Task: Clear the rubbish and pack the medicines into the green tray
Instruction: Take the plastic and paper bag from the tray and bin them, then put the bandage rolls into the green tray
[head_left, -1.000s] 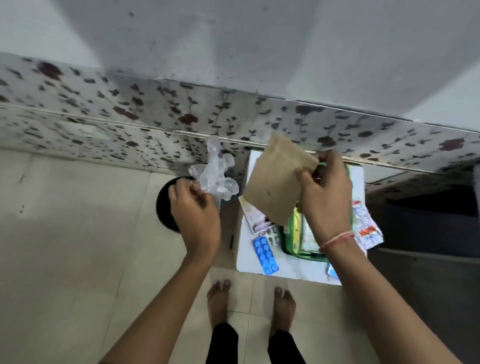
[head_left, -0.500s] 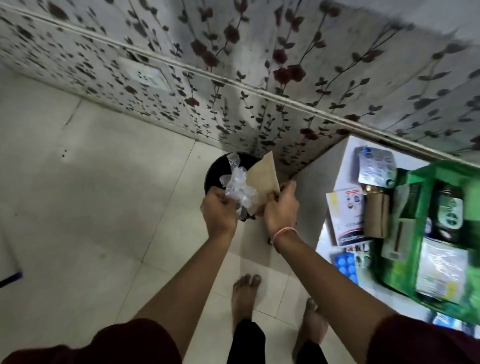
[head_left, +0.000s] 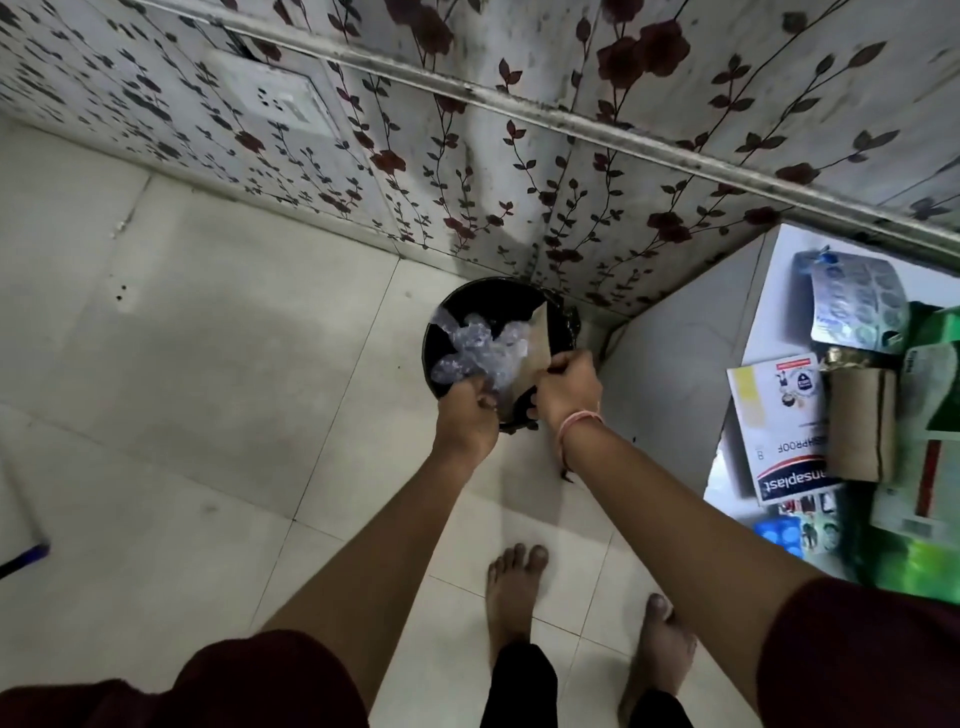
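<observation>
A black round bin stands on the floor by the flowered wall. Over its mouth my left hand grips a crumpled clear plastic wrapper. Beside it my right hand pinches a brown paper bag that dips into the bin. At the right edge the green tray sits on a small white table, with boxes and packets inside it.
On the table left of the tray lie a silver blister strip, a white plaster box, a small brown packet and a blue blister pack. My bare feet stand on pale floor tiles. A wall socket sits upper left.
Both hands have moved down and left from above the table to the bin's mouth, carrying the plastic and the paper bag. My view has turned left and tilted down.
</observation>
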